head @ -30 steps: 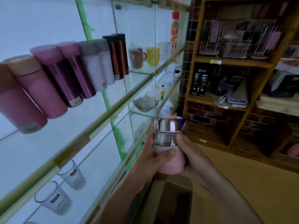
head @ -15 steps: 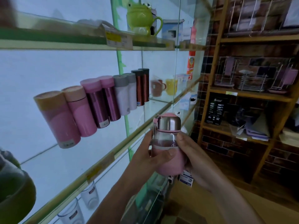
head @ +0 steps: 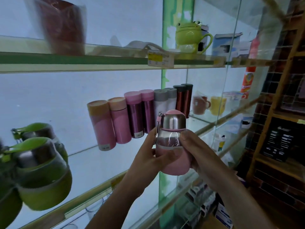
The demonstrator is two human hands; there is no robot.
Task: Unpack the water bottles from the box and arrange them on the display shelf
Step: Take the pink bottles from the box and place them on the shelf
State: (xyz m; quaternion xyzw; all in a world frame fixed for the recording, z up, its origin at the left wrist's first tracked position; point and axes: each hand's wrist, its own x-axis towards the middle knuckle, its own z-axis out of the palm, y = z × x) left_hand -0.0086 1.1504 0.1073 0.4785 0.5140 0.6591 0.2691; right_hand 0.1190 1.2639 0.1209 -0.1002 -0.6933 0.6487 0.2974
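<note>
A small pink water bottle (head: 173, 142) with a steel cap and clear middle stands upright in front of the glass display shelf (head: 92, 187). My left hand (head: 148, 156) grips its left side, thumb across the pink base. My right hand (head: 196, 151) grips its right side, fingers curled behind. Two green bottles of the same shape (head: 39, 171) stand on that shelf at the far left. A row of pink, purple, grey and dark flasks (head: 132, 116) stands further back on it. The box is out of view.
The upper glass shelf (head: 82, 61) carries a red container (head: 62, 25), a green frog mug (head: 189, 37) and a price tag (head: 160, 59). Mugs (head: 209, 104) sit past the glass divider. A wooden rack (head: 280, 129) against a brick wall stands on the right.
The view has tilted up and left, bringing the green bottles and the upper shelf into sight. Both hands keep the same hold on the pink bottle, which has risen slightly toward the shelf.
</note>
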